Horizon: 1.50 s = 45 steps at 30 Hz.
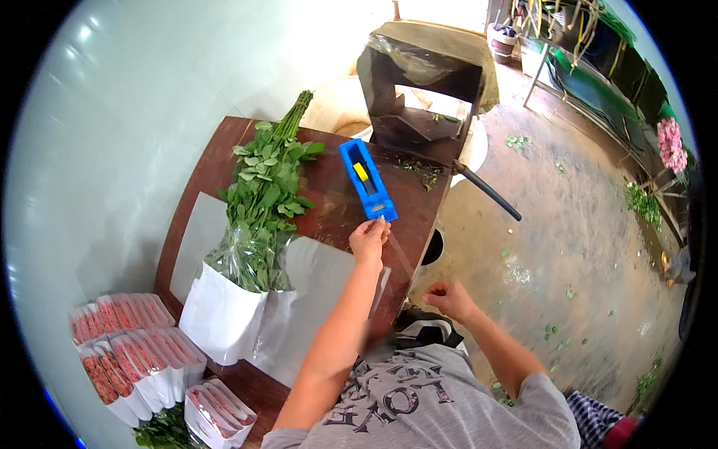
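Note:
My left hand (370,238) is closed in a pinch at the near end of a blue tape dispenser (372,191), where the tape comes off; a small pale bit shows at the fingertips. A yellow core (360,171) sits inside the dispenser. My right hand (449,298) hangs in front of my body past the table's right edge, its fingers curled; what they hold, if anything, is hidden. Left of the dispenser lies a bunch of leafy green stems (269,176), its lower end in clear film and a white paper wrap (221,314). The flower heads are hidden.
Several white-wrapped bundles of pink-red flowers (138,355) stand at the lower left. Grey sheets (318,277) lie on the brown table (329,194). A dark box-like stand (426,90) with a black handle (490,193) rises at the far end. Leaf scraps dot the floor (523,247).

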### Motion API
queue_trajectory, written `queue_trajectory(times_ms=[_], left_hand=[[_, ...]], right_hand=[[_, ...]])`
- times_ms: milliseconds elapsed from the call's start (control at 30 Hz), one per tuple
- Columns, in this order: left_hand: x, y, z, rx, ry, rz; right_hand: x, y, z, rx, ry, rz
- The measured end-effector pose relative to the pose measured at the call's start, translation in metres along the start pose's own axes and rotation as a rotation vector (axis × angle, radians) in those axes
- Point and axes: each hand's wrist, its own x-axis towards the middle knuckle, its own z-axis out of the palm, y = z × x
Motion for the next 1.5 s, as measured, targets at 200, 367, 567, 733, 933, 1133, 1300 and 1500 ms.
queue_trajectory(times_ms=[200, 367, 567, 733, 933, 1133, 1300, 1500], left_hand=[[-0.014, 0.010, -0.049, 0.016, 0.046, 0.257], [-0.008, 0.082, -0.123, 0.147, 0.240, 0.518], [0.027, 0.190, -0.247, 0.139, 0.539, 0.636], [0.093, 0.204, -0.338, 0.451, 0.713, 0.502], [0.138, 0.197, -0.352, 0.920, 0.686, 0.103], [0.143, 0.183, -0.351, 1.258, 0.442, -0.290], [0.144, 0.207, -0.329, 1.501, 0.392, -0.402], [0.121, 0.201, -0.343, 1.387, 0.671, -0.030]], right_hand=[[0.003, -0.029, 0.004, 0.070, -0.167, 0.107], [0.043, -0.116, 0.048, -0.080, -0.379, -0.141], [0.114, -0.236, 0.149, 0.025, -0.648, -0.135], [0.156, -0.315, 0.221, 0.164, -0.793, -0.009], [0.207, -0.333, 0.248, 0.254, -0.848, 0.109], [0.226, -0.323, 0.247, 0.249, -0.905, 0.270], [0.224, -0.320, 0.240, 0.266, -0.900, 0.261], [0.222, -0.302, 0.238, 0.227, -0.895, 0.215]])
